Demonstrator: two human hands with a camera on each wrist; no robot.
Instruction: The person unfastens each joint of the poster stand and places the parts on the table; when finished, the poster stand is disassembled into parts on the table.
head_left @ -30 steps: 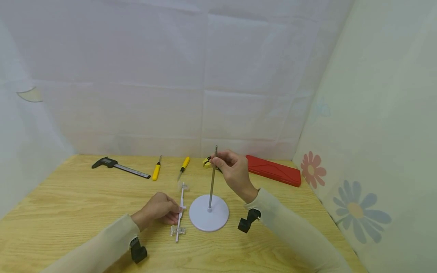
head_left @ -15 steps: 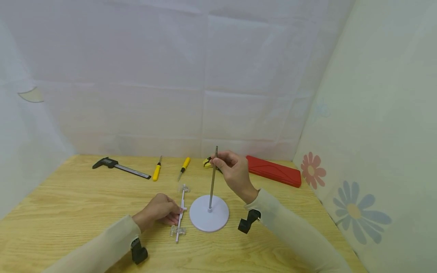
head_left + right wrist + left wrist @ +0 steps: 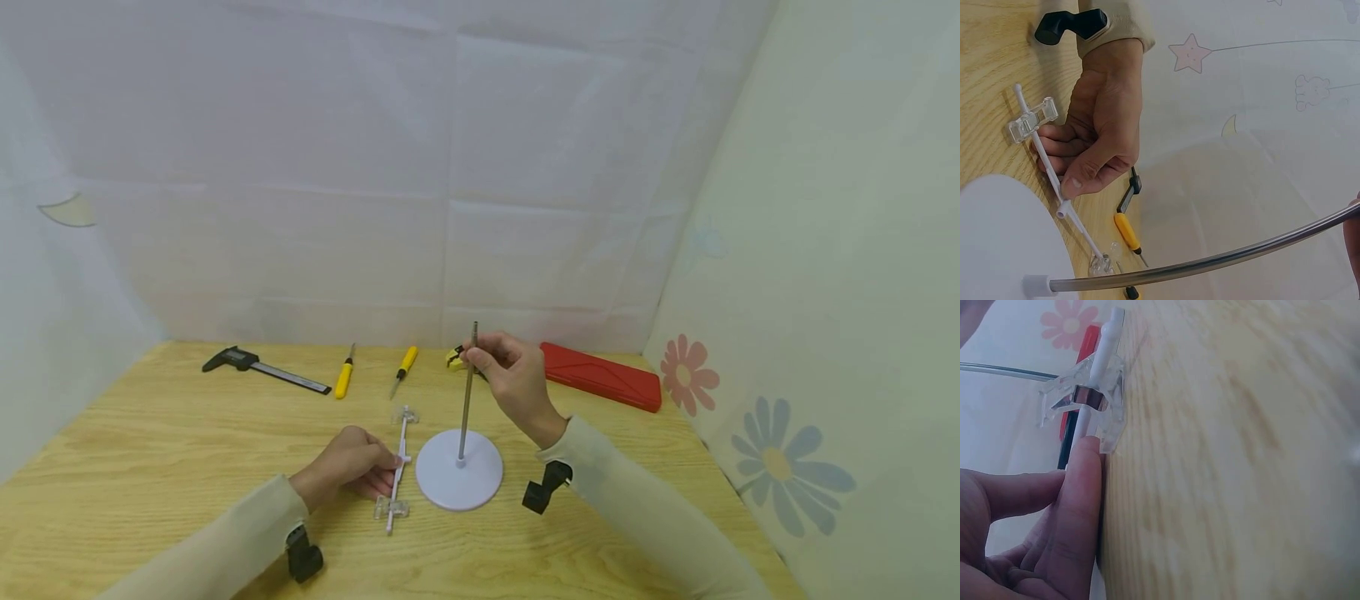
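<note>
1. Pale sheets hang behind the wooden table, and a cream wall with flower stickers closes the right side; the right wrist view shows star and moon shapes on the sheeting
2. At the back of the table lie a black caliper, two yellow screwdrivers, a small yellow and black piece partly hidden behind the right hand, and a flat red case
3. Near the front middle stands a round white base with a thin metal rod rising upright from its centre
4. The right hand pinches the rod near its top between thumb and fingers
5. The left hand rests on the table just left of the base, its fingers curled onto a white plastic bar that carries a clear clip at the near end and another at the far end
6. The rod is long and held high, so any sideways pull from the right hand would probably tip the light base or loosen the rod in its socket
7. The bar is thin and held only at its middle; lifted carelessly, it may twist, slip from the fingers, or knock a clip against the base
8. The bar lies touching or nearly touching the rim of the base, so I judge that raising it could nudge the stand
</note>
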